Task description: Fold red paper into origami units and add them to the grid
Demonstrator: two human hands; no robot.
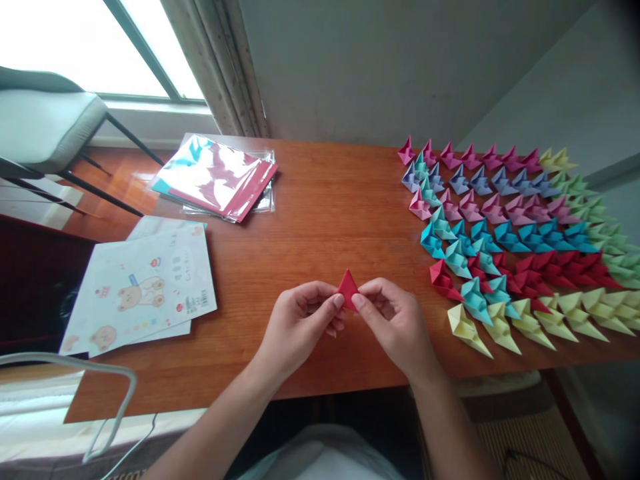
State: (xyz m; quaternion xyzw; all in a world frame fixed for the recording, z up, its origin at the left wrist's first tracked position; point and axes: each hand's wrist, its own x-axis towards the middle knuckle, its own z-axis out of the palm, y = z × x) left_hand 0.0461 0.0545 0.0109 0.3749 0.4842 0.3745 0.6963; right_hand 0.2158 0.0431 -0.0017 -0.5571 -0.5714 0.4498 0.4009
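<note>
Both of my hands pinch a small red folded paper triangle just above the wooden table, near its front edge. My left hand grips the piece's left side with thumb and fingers closed. My right hand holds the right side in the same pinch. The triangle's tip points up and away from me. To the right of my hands lie rows of folded paper pieces in pink, blue, teal, red, yellow and green.
A plastic pack of coloured paper sheets lies at the back left of the table. White printed sheets with a bear drawing hang over the left edge. A grey chair stands by the window, far left.
</note>
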